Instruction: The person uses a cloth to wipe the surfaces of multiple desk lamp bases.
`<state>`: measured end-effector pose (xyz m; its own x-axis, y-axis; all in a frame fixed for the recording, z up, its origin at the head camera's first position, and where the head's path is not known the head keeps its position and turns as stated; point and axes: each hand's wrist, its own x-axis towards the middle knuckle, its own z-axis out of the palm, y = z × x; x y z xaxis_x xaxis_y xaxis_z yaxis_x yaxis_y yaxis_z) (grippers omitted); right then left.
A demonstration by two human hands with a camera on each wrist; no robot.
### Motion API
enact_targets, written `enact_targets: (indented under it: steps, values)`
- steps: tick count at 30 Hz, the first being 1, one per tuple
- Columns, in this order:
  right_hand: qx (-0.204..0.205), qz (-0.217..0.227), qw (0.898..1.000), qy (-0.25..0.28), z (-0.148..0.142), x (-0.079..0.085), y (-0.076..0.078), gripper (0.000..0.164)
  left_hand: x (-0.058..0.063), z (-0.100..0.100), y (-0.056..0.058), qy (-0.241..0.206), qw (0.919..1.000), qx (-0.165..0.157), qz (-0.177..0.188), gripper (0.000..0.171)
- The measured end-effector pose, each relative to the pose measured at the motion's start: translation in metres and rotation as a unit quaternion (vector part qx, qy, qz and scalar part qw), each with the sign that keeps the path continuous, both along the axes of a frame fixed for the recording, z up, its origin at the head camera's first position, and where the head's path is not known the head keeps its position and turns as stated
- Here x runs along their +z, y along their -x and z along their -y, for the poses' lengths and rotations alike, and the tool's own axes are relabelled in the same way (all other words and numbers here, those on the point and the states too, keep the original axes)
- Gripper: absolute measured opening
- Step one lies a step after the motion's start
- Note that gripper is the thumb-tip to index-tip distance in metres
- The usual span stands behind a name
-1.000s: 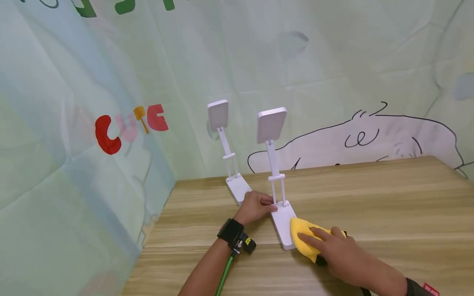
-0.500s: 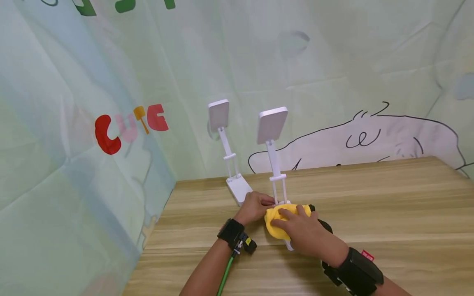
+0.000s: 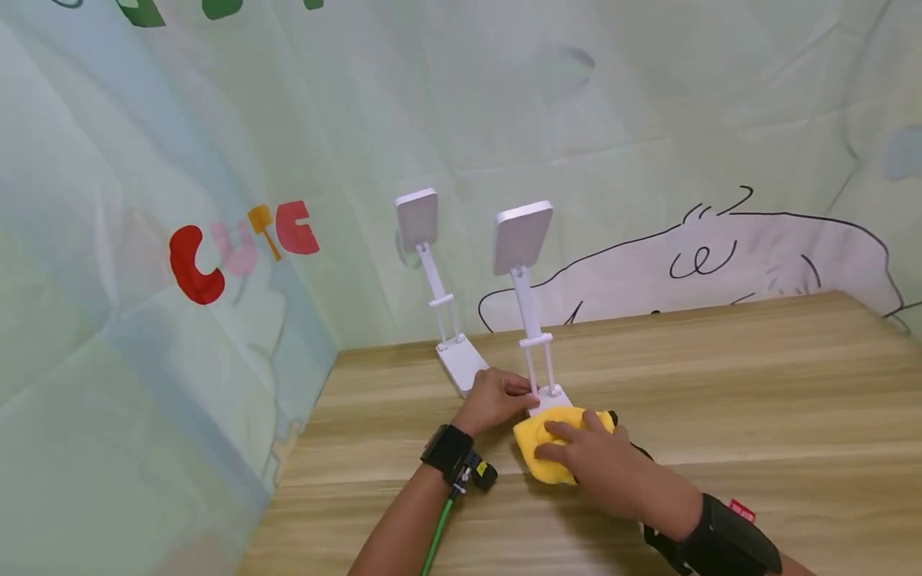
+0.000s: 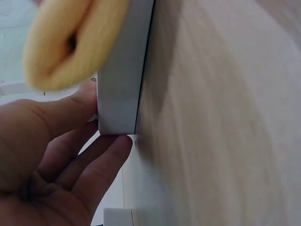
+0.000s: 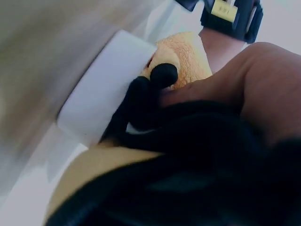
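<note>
A white phone stand (image 3: 523,240) stands upright on the wooden table, its plate tilted on a folding arm. My left hand (image 3: 493,402) pinches the back left corner of its base. In the left wrist view, thumb (image 4: 70,113) and fingers meet that base (image 4: 117,101) from top and end. My right hand (image 3: 608,468) grips a yellow cloth (image 3: 540,450) with black edging, fingers spread over it. The cloth covers the front of the base. In the right wrist view, the bunched cloth (image 5: 188,56) lies against the base (image 5: 101,84).
A second white phone stand (image 3: 461,364) stands behind and to the left, close to my left hand. A printed fabric backdrop (image 3: 648,120) rises at the table's back and left edges. Bare wood (image 3: 742,384) stretches to the right.
My right hand has brought the yellow cloth leftward from the base's right side onto its top, then slightly toward me. My left hand keeps its hold. The head view has shifted slightly.
</note>
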<state>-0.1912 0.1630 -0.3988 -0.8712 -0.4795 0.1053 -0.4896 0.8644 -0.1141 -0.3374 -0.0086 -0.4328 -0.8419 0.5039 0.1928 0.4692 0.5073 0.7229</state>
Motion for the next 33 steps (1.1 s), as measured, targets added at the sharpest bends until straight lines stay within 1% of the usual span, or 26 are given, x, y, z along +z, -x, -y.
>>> enact_targets:
  steps: [4, 6, 8, 10, 12, 14, 16, 19, 21, 23, 27, 30, 33]
  values:
    - [0.023, -0.055, 0.998, -0.006, -0.007, -0.01, -0.022, 0.051, 0.0, 0.0, 0.0, 0.006, 1.0, 0.001, 0.0, 0.025]
    - [0.026, -0.083, 0.996, -0.009, -0.009, -0.015, -0.03, 0.053, 0.001, -0.001, 0.002, 0.007, 0.9999, 0.002, -0.007, 0.024]
    - [0.024, -0.099, 0.995, -0.013, -0.012, -0.018, -0.036, 0.057, 0.003, -0.002, 0.005, 0.003, 0.9999, 0.003, -0.011, 0.023]
    - [0.026, -0.105, 0.994, -0.013, -0.014, -0.019, -0.04, 0.06, 0.005, -0.002, 0.007, -0.002, 0.9999, 0.003, -0.009, 0.023]
    - [0.032, -0.102, 0.994, -0.006, -0.017, -0.02, -0.043, 0.061, 0.005, -0.003, 0.008, -0.005, 1.0, 0.001, -0.002, 0.023]
    - [0.035, -0.096, 0.995, -0.001, -0.019, -0.02, -0.044, 0.063, 0.005, -0.005, 0.008, -0.003, 1.0, -0.003, 0.004, 0.023]
    - [0.037, -0.104, 0.994, 0.002, -0.021, -0.021, -0.044, 0.066, 0.006, -0.006, 0.008, 0.001, 0.9999, -0.007, 0.008, 0.024]
    - [0.029, -0.102, 0.994, -0.005, -0.021, -0.016, -0.038, 0.072, 0.008, -0.006, 0.008, 0.01, 0.9999, -0.006, 0.002, 0.024]
    - [0.026, -0.092, 0.995, 0.001, -0.02, -0.012, -0.03, 0.073, 0.008, -0.005, 0.007, 0.015, 0.9999, -0.003, 0.002, 0.024]
    - [0.018, -0.062, 0.998, 0.008, -0.017, -0.006, -0.021, 0.071, 0.007, -0.004, 0.007, 0.017, 0.9999, -0.002, 0.001, 0.023]
    - [-0.001, -0.02, 1.0, 0.021, -0.014, 0.0, 0.001, 0.065, 0.003, -0.003, 0.008, 0.017, 0.9998, -0.007, 0.006, 0.023]
    - [-0.011, -0.008, 1.0, 0.025, -0.011, 0.002, 0.017, 0.061, 0.0, -0.004, 0.008, 0.022, 0.9997, -0.006, 0.006, 0.021]
    - [-0.005, -0.011, 0.999, 0.041, -0.008, 0.003, 0.03, 0.058, 0.0, -0.003, 0.008, 0.026, 0.9996, -0.004, 0.01, 0.019]
